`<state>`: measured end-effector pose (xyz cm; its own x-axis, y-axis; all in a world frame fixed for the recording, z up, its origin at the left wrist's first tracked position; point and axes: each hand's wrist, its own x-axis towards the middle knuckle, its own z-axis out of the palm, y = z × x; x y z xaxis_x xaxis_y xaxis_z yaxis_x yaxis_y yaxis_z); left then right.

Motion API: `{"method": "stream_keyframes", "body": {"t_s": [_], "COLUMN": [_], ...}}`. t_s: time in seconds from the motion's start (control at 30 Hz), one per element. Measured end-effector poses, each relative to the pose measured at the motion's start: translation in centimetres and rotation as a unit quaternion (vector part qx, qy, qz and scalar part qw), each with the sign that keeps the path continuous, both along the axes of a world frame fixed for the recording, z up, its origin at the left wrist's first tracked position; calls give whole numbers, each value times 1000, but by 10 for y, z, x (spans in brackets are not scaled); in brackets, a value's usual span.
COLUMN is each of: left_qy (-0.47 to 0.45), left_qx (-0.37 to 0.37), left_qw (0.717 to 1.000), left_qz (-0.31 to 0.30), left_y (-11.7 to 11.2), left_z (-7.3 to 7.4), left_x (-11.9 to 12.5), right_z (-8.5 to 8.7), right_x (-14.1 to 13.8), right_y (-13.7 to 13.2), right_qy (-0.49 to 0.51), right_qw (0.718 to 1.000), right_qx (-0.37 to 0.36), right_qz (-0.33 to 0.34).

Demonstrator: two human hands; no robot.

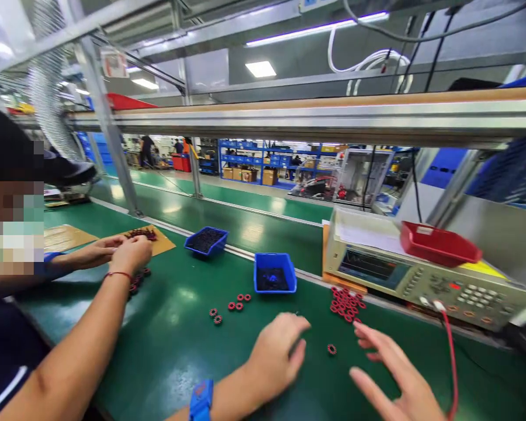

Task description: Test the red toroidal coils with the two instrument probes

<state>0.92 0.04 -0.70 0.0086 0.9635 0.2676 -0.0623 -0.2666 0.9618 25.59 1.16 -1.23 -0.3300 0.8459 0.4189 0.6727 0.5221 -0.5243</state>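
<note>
My left hand (277,353), with a blue strap (200,400) at its wrist, is over the green bench with its fingers curled in. What it holds, if anything, is hidden. My right hand (397,374) has its fingers spread and holds nothing. A single red-and-black ring (332,349) lies on the bench between my hands. Just beyond my right fingertips is a pile of similar red rings (347,303). Several loose rings (232,306) lie spread out to the left of my left hand. A blue bin (275,290) with dark small parts stands behind my left hand.
A second blue bin (207,252) with dark parts stands farther left. A bench instrument (414,292) carries a red tray (438,248), and its red cable (450,362) hangs down at right. At left, a co-worker's hands (131,254) work over cardboard (164,244) with rings. A metal rail crosses above.
</note>
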Motion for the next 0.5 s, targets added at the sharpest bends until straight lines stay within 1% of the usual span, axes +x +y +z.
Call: {"method": "stream_keyframes", "body": {"t_s": [0.03, 0.07, 0.13, 0.2, 0.27, 0.3, 0.33, 0.37, 0.47, 0.5], "left_qy": [83, 175, 342, 453, 535, 561, 577, 583, 575, 565], "left_qx": [26, 52, 75, 57, 36, 32, 32, 33, 40, 44], "left_qw": [996, 981, 931, 881, 835, 818, 808, 804, 813, 820], "left_qz": [27, 59, 107, 122, 124, 122, 118, 112, 85, 73], "left_y": [2, 5, 13, 21, 27, 28, 30, 30, 31, 31], "left_z": [-6, -11, -19, -25, -30, -32, -33, -34, -33, -32], "left_x": [5, 6, 2, -4, -6, -6, -6, -5, -3, -2], "right_z": [-4, -8, -20, -30, -35, -36, -36, -36, -33, -31], "right_x": [16, 33, 64, 83, 88, 85, 81, 75, 60, 57], "right_y": [7, 13, 22, 26, 28, 27, 26, 24, 20, 18], "right_qy": [9, 11, -6, -44, -88, -108, -129, -149, -198, -206], "right_qw": [999, 995, 985, 979, 972, 968, 963, 959, 949, 947], "right_qx": [26, 45, 53, 14, -51, -82, -105, -119, -132, -136], "right_qz": [-45, -93, -166, -200, -210, -211, -211, -210, -205, -204]}}
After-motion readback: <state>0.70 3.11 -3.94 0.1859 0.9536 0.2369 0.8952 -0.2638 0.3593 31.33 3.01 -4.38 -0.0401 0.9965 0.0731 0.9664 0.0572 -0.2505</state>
